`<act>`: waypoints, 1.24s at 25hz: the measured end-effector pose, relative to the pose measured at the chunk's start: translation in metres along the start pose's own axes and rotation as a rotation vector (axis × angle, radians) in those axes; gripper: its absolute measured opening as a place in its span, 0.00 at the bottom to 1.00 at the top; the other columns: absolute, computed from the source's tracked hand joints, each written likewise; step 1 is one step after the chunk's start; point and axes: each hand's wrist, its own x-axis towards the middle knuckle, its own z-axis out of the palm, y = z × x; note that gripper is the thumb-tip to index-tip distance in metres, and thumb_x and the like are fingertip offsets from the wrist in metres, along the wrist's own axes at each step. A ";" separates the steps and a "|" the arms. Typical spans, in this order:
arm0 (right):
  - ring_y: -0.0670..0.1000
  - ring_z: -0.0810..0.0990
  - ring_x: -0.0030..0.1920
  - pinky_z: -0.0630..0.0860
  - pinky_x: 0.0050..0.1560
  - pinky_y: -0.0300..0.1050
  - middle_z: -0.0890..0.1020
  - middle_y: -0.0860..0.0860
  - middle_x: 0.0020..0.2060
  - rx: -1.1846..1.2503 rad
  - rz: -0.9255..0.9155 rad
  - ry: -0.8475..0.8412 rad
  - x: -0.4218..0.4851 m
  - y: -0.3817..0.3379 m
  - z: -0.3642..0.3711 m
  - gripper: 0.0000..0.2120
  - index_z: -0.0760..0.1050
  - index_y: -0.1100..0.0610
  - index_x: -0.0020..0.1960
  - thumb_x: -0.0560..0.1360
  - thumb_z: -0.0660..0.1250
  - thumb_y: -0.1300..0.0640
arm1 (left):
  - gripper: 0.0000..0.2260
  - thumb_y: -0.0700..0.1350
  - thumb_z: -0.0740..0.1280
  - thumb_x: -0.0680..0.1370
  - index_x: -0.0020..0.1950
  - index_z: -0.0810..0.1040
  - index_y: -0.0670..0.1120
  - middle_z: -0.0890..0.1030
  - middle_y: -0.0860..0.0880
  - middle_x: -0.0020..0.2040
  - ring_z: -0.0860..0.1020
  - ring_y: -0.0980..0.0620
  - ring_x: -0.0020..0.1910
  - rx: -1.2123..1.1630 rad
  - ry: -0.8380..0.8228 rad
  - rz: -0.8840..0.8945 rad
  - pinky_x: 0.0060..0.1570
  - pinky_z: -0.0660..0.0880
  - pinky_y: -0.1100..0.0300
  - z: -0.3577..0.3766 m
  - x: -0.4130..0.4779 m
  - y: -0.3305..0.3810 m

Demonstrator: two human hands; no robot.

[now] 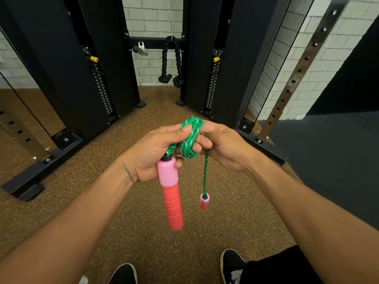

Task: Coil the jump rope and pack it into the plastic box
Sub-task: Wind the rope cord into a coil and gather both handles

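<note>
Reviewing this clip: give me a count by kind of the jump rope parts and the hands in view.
Handles: 2, one at the left hand, one dangling
Green rope coils: 1
Hands: 2, left hand and right hand
Total: 5

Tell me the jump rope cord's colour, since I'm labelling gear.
Green with lighter flecks, seen in the head view: the cord is coiled between both hands.
</note>
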 end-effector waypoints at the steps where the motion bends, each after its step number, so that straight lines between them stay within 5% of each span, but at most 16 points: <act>1: 0.47 0.71 0.36 0.68 0.41 0.44 0.79 0.52 0.39 -0.014 0.029 -0.003 0.001 0.004 -0.001 0.12 0.78 0.61 0.61 0.82 0.59 0.61 | 0.17 0.49 0.65 0.77 0.63 0.80 0.44 0.85 0.47 0.49 0.79 0.58 0.40 -0.002 0.027 0.018 0.24 0.71 0.68 -0.001 0.000 0.000; 4: 0.46 0.74 0.36 0.72 0.43 0.44 0.77 0.52 0.40 -0.098 0.150 -0.088 -0.002 0.011 0.002 0.13 0.81 0.46 0.56 0.82 0.60 0.59 | 0.17 0.49 0.62 0.79 0.65 0.79 0.46 0.86 0.50 0.50 0.78 0.58 0.39 0.042 0.153 0.068 0.25 0.70 0.67 0.001 0.003 0.001; 10: 0.46 0.77 0.40 0.75 0.45 0.42 0.80 0.49 0.40 -0.439 0.324 -0.320 -0.010 0.006 0.016 0.07 0.79 0.52 0.53 0.82 0.62 0.56 | 0.12 0.52 0.61 0.82 0.59 0.80 0.49 0.86 0.50 0.55 0.78 0.44 0.51 0.287 0.474 0.026 0.36 0.76 0.53 -0.009 0.011 -0.003; 12: 0.47 0.77 0.41 0.74 0.43 0.41 0.79 0.49 0.40 -0.500 0.292 -0.353 -0.012 0.003 0.021 0.07 0.81 0.53 0.54 0.81 0.64 0.56 | 0.12 0.51 0.60 0.83 0.59 0.79 0.48 0.86 0.49 0.55 0.80 0.44 0.53 0.328 0.449 -0.002 0.47 0.79 0.43 -0.012 0.009 -0.004; 16: 0.48 0.74 0.38 0.73 0.38 0.39 0.77 0.50 0.37 -0.543 0.138 -0.251 -0.015 -0.007 0.016 0.09 0.82 0.60 0.48 0.78 0.69 0.55 | 0.14 0.52 0.61 0.82 0.61 0.79 0.47 0.85 0.43 0.54 0.81 0.53 0.38 0.475 0.393 -0.089 0.31 0.77 0.62 -0.009 0.005 -0.002; 20: 0.47 0.74 0.32 0.71 0.33 0.37 0.78 0.47 0.31 -0.473 0.037 -0.197 -0.020 -0.020 0.007 0.05 0.81 0.56 0.44 0.78 0.68 0.58 | 0.17 0.55 0.60 0.82 0.60 0.78 0.44 0.79 0.39 0.50 0.75 0.50 0.43 0.694 0.358 -0.147 0.30 0.74 0.64 -0.012 0.004 -0.004; 23: 0.46 0.72 0.31 0.64 0.31 0.38 0.80 0.44 0.31 -0.387 -0.092 -0.121 -0.022 -0.028 0.001 0.07 0.78 0.55 0.42 0.78 0.67 0.61 | 0.15 0.53 0.58 0.83 0.58 0.79 0.45 0.85 0.50 0.50 0.80 0.55 0.46 0.635 0.303 -0.169 0.31 0.73 0.63 -0.007 0.000 -0.002; 26: 0.43 0.65 0.29 0.59 0.32 0.41 0.80 0.43 0.32 -0.334 -0.162 -0.024 -0.019 -0.031 -0.005 0.04 0.78 0.55 0.45 0.79 0.67 0.60 | 0.17 0.53 0.58 0.82 0.60 0.80 0.45 0.87 0.49 0.52 0.82 0.55 0.50 0.469 0.230 -0.146 0.30 0.71 0.61 -0.001 -0.003 0.004; 31: 0.44 0.70 0.33 0.64 0.33 0.40 0.78 0.44 0.35 -0.340 -0.200 0.039 -0.014 -0.023 -0.006 0.05 0.77 0.53 0.46 0.80 0.65 0.58 | 0.14 0.51 0.62 0.80 0.60 0.79 0.46 0.86 0.49 0.54 0.82 0.58 0.49 0.466 0.086 -0.167 0.30 0.72 0.64 0.002 -0.006 0.005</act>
